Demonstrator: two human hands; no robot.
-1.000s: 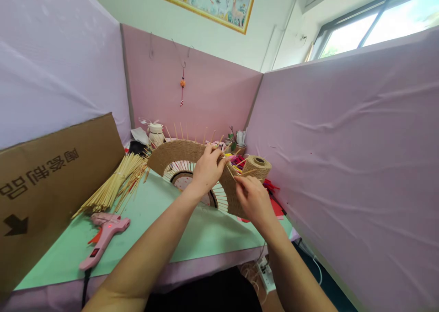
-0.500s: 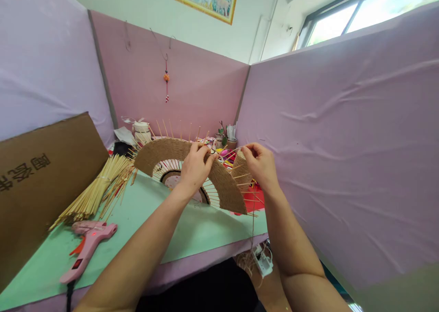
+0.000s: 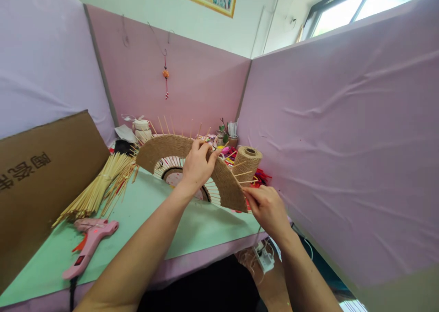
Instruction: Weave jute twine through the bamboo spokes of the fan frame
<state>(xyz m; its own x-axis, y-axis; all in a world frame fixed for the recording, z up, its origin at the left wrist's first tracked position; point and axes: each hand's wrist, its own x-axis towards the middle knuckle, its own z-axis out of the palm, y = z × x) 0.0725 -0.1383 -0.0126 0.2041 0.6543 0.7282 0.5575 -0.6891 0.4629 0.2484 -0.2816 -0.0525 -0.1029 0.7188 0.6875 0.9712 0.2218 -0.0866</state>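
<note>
One woven fan stands tilted at mid-bench. Two hands engage it: left hand, clamped on the 1 o'clock edge; right hand, fingertips pinched together at the 3 o'clock edge, pinched item indistinct. Around the fan: one twine spool, 2 o'clock; one glue gun, 8 o'clock; one stick bundle, 9 o'clock. One pot, 1 o'clock, contains several white sticks.

- A flat, mint-green table is edged in lilac cloth.
- At eight o'clock, a pink plastic glue gun is laid.
- At ten, a bundle of pale, thin wooden sticks is placed.
- At twelve, a tan, arched woven-cord fan is stood.
- At two, a brown cylindrical twine spool is set upright.
</note>
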